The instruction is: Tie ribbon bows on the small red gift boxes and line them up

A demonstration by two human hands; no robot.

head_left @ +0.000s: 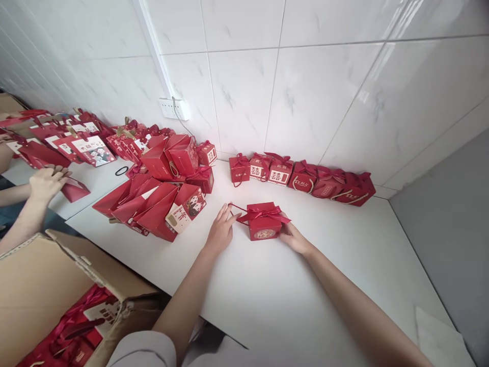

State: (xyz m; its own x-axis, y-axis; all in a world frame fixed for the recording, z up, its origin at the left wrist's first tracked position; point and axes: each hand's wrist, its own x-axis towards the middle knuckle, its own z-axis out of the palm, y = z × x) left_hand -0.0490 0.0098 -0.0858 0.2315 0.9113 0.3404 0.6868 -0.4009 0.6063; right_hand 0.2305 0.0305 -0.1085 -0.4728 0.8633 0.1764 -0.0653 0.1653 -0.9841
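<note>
The red gift box (263,228) sits between both hands, toward the table's (305,290) back edge. The left hand (220,230), fingers straight and together, touches its ribbon end (237,209). The right hand (292,237) cups its right side; I cannot tell how its fingers lie.

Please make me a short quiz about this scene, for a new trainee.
1. True or false: the red box between the left hand and the right hand has a ribbon bow on top.
2. The row of red boxes stands: A) along the tiled wall; B) on a shelf; C) on the floor.
3. Fill in: the cardboard carton is on the person's ____ side.
Key: 1 true; 2 A; 3 left.
</note>
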